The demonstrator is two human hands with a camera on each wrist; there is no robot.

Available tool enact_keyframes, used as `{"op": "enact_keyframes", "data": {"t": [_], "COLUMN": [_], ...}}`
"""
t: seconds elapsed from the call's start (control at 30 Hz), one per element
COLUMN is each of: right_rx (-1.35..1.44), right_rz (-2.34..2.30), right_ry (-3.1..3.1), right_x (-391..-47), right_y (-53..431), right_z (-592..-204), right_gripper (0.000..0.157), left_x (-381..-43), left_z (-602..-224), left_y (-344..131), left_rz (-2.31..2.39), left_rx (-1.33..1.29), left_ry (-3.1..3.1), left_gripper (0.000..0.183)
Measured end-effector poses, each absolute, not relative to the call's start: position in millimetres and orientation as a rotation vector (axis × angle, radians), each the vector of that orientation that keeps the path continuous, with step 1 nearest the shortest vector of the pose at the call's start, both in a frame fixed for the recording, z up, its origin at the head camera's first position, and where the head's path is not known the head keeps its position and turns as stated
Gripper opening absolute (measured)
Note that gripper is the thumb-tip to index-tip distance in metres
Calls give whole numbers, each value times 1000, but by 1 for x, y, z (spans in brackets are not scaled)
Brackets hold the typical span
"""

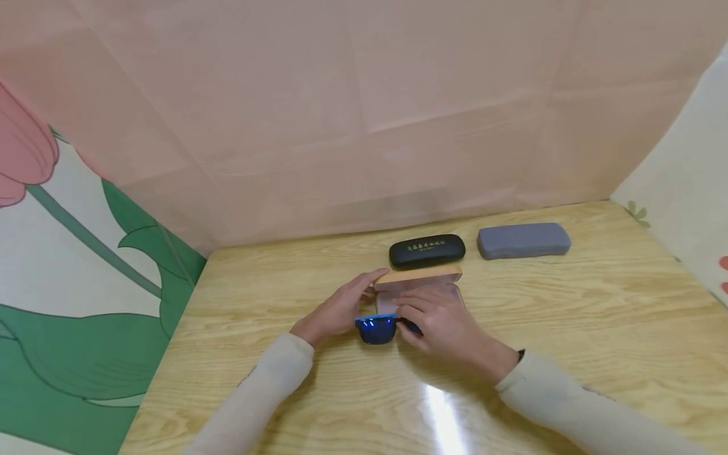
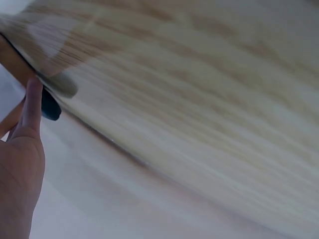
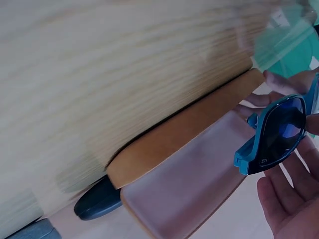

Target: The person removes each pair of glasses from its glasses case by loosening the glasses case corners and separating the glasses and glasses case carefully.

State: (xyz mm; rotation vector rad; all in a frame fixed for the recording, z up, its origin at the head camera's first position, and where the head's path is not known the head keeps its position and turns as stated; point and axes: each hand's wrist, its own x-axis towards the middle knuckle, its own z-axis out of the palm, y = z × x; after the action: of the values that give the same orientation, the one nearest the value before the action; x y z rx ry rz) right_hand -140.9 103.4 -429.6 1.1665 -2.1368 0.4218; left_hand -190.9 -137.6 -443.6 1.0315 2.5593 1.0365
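Just above the table, my right hand (image 1: 440, 319) pinches a pair of sunglasses (image 1: 376, 330) near the bridge. Their frame is blue and the lenses are dark blue and mirrored. In the right wrist view the thumb lies against the sunglasses (image 3: 281, 132), with the other fingers behind them. An orange-brown glasses case (image 1: 421, 276) stands open behind the sunglasses, its lid raised and its pale lilac lining (image 3: 194, 169) showing. My left hand (image 1: 341, 306) grips the left end of this case, one finger along the outside of the lid. The right hand partly hides the case's lower half.
Directly behind the open case lies a closed black glasses case (image 1: 428, 251) with gold lettering. To its right is a closed grey-blue glasses case (image 1: 524, 241). The wood-grain table (image 1: 273, 272) ends at a pink cloth backdrop (image 1: 284, 114).
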Motion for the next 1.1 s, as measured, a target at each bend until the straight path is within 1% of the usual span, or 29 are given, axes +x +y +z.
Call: {"op": "enact_keyframes", "data": {"t": [0.27, 0.57, 1.1], "right_rx": [1219, 1257, 1337], "right_rz": [454, 492, 449], "right_ry": [-2149, -2221, -2449], "right_x": [-134, -125, -108], "right_y": [94, 85, 62], "right_z": [-430, -430, -432], "right_gripper": [11, 11, 9], "left_x": [-193, -194, -191], "left_z": [-444, -446, -445], "left_y": [-137, -136, -136], "left_rz": [1064, 1071, 1047], "left_rx": [966, 969, 951], "left_ry": [2528, 2535, 2536], "left_gripper": [95, 100, 100]}}
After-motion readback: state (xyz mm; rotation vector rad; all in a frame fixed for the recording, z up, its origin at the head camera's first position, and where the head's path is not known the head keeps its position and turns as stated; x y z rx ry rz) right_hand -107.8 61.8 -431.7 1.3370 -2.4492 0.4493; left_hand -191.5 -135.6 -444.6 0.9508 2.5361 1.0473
